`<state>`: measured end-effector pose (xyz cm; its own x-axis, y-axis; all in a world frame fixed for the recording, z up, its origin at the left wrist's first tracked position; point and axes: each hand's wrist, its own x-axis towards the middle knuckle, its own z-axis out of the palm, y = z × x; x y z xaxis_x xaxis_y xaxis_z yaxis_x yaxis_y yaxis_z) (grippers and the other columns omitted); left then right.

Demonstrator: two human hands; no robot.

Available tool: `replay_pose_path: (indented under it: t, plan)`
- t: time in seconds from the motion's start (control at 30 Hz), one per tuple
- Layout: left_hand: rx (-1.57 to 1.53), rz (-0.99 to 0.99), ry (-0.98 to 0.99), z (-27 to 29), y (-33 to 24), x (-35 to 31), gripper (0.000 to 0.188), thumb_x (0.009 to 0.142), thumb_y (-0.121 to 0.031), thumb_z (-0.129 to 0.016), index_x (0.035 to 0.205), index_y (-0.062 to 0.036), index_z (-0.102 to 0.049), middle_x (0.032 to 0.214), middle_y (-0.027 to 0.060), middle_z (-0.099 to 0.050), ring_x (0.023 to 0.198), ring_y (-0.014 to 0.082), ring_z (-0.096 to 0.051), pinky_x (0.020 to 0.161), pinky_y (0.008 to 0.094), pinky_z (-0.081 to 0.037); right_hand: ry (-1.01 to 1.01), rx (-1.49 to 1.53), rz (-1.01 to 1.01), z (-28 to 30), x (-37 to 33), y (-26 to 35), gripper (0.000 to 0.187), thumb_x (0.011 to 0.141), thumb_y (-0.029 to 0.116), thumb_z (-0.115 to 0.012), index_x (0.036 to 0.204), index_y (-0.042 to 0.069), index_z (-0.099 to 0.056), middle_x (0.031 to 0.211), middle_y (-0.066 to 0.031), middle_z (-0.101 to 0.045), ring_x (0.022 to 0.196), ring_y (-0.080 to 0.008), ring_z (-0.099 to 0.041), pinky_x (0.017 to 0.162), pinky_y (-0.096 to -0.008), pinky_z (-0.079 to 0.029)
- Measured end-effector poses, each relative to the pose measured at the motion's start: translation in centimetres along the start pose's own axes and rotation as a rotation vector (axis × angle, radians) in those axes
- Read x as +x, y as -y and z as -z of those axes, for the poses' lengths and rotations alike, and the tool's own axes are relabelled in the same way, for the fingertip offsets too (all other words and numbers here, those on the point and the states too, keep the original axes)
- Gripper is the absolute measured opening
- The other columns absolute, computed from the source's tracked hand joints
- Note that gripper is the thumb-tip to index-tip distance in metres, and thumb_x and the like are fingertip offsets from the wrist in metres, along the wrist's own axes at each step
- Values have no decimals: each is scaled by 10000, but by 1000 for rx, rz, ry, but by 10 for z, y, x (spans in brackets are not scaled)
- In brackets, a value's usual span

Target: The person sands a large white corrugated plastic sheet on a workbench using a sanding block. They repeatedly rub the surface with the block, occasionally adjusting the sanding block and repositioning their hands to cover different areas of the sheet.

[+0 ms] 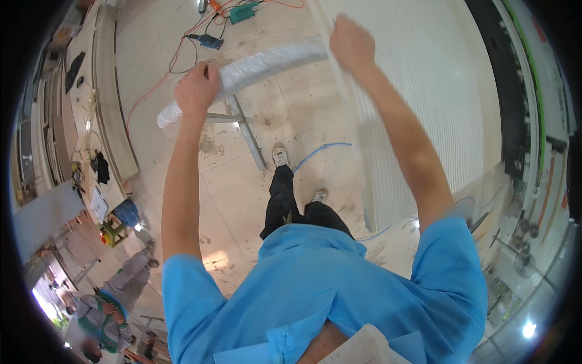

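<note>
A long roll of clear, shiny plastic wrap (267, 64) slants across in front of me, its left end lower and nearer. Near that left end, my left hand (197, 90) is closed around it. My right hand (353, 47) is a fist at the left edge of a big pale ribbed panel (424, 115), close to the roll's far right end. What its fingers hold is hidden and slightly blurred. Under the roll a grey metal stand leg (247, 132) shows.
Power tools (209, 41) with orange and dark cords lie on the floor ahead. A blue hose (321, 147) runs past my feet to beneath the panel. At left is a long workbench (91, 121) with boards; beyond it, a person (109, 309). A dark machine edge (506, 79) borders the panel's right.
</note>
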<state>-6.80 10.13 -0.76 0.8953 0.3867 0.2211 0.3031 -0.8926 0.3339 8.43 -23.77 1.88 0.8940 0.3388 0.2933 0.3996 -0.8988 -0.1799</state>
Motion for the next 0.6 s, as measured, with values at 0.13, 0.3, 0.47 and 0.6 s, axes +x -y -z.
replay_pose_path:
  t: [0.13, 0.3, 0.47, 0.6]
  plan:
    - [-53, -126, -234, 0, -17, -18, 321, 890, -294, -662, 1088, -41, -668, 1126, 174, -700, 1032, 378, -655, 835, 493, -510, 95, 116, -120, 90, -208, 34, 67, 919, 135, -552, 921, 70, -537, 853, -156, -625, 713, -387, -645, 592, -515, -504]
    - [-224, -134, -92, -4, -132, -139, 563, 890, -292, -702, 1336, 10, -540, 1438, 261, -511, 1343, 428, -469, 1098, 499, -399, 277, 289, -174, 188, -427, 20, 82, 897, 118, -625, 921, 55, -578, 840, -153, -629, 701, -364, -666, 630, -479, -537]
    - [-341, -577, 45, 13, -269, -281, 681, 954, -358, -641, 1475, 36, -448, 1589, 250, -362, 1461, 457, -335, 1199, 520, -286, 89, 508, -802, 248, -550, -64, 145, 945, 192, -660, 938, 48, -652, 835, -172, -699, 759, -367, -685, 683, -435, -539]
    - [-138, -623, 197, 1, -340, -315, 740, 1001, -460, -532, 1525, 41, -385, 1620, 275, -301, 1517, 446, -243, 1229, 567, -187, -175, 610, -1131, 277, -609, -124, 150, 953, 165, -671, 936, 19, -639, 763, -96, -674, 694, -234, -668, 659, -370, -524]
